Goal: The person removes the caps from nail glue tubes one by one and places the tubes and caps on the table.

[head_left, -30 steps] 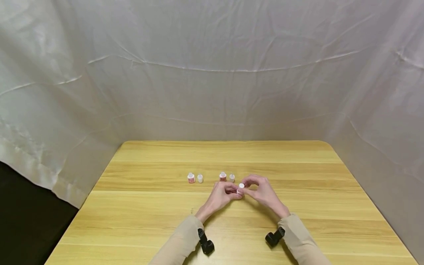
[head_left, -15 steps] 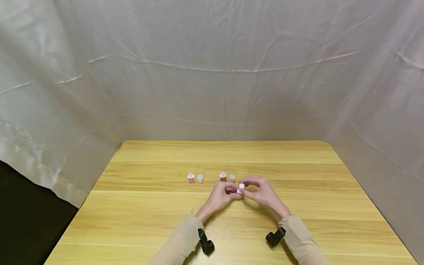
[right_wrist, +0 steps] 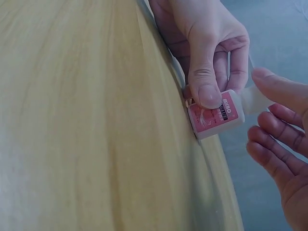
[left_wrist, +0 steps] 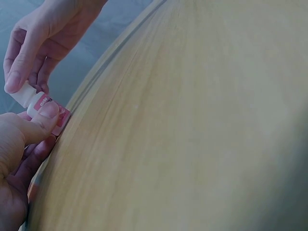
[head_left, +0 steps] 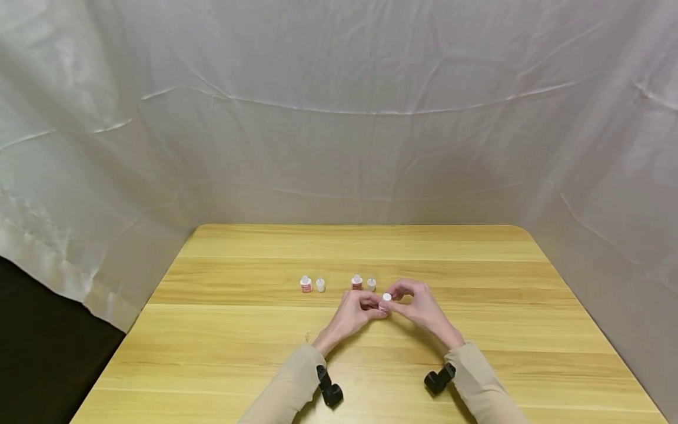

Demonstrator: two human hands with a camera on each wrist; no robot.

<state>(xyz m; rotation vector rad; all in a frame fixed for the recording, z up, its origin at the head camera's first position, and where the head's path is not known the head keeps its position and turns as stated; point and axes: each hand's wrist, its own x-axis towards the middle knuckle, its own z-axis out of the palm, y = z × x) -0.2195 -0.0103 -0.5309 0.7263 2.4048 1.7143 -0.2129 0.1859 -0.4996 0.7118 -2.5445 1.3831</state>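
My left hand (head_left: 351,315) holds a small white glue bottle (right_wrist: 216,115) by its body, thumb across the pink label. The bottle is upright, its base right at the tabletop. From the other side my right hand (head_left: 426,309) pinches its white cap (left_wrist: 22,94) between thumb and fingers. In the right wrist view the cap sits at the bottle's neck, partly covered by the right thumb. Part of the label is hidden under the left thumb.
Beyond the left hand stands another glue bottle (head_left: 357,283) without its cap, a loose white cap (head_left: 371,285) beside it. Further left are a third uncapped bottle (head_left: 306,285) and its cap (head_left: 320,285). Grey cloth (head_left: 339,147) surrounds the wooden table (head_left: 238,365).
The right fingers have shifted back and forth a little around the cap. The left hand and its bottle stay in place, as do the other bottles and caps.
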